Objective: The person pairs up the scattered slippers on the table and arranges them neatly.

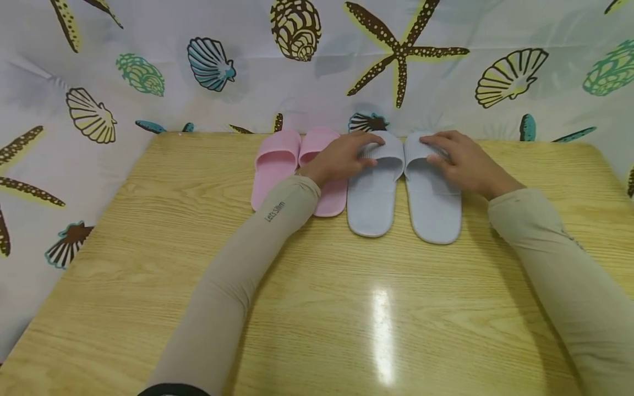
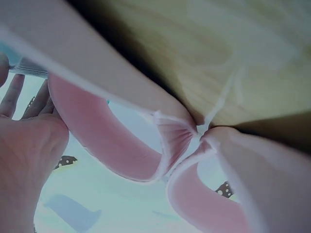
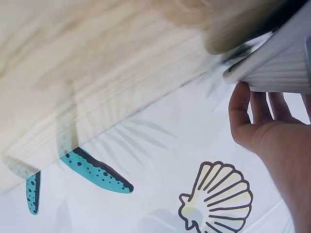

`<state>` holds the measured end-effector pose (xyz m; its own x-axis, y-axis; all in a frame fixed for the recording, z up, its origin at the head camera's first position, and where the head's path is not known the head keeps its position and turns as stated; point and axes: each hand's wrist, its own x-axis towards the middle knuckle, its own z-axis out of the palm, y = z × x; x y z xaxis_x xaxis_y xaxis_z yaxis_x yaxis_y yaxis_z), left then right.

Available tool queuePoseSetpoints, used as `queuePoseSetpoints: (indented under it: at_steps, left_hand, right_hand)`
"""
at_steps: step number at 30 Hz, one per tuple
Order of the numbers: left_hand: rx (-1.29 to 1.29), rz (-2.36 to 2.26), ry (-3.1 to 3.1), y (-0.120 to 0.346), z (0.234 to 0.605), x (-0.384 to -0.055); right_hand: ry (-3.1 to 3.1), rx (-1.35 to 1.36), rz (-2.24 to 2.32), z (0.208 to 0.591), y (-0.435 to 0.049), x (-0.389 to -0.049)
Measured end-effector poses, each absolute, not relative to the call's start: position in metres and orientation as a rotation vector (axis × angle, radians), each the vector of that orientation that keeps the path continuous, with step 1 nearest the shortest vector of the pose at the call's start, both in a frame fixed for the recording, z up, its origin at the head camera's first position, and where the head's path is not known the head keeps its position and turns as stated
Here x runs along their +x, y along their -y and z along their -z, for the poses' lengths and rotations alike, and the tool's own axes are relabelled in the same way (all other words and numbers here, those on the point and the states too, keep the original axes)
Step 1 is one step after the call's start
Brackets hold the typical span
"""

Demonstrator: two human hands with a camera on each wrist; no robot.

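Two light grey-blue slippers stand side by side on the table, toes toward the back: the left slipper (image 1: 371,212) and the right slipper (image 1: 436,214). My left hand (image 1: 340,157) reaches over the right pink slipper (image 1: 333,199), its relaxed fingers resting on the left grey-blue slipper's strap. My right hand (image 1: 470,165) lies over the outer side of the other strap, fingers loosely bent against it. In the right wrist view, fingertips touch the edge of that slipper (image 3: 277,73). The left wrist view shows my palm (image 2: 29,150) beside a pink strap (image 2: 102,131).
The left pink slipper (image 1: 272,176) stands close beside its mate, left of the grey-blue pair. All four line up near the back edge of the wood-grain table (image 1: 317,308). A white cloth (image 1: 337,82) printed with shells and starfish hangs behind.
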<state>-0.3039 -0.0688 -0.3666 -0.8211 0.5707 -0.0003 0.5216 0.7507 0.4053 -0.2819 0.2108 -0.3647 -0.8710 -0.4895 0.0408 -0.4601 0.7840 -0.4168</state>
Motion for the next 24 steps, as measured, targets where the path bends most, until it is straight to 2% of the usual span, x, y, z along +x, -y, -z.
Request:
queuePoseSetpoints:
  at_steps: [24]
  left_hand:
    - [0.848, -0.536, -2.918, 0.0718, 0.3657, -0.2961]
  right_hand:
    - [-2.836, -0.719, 0.678, 0.3665, -0.2110, -0.2767]
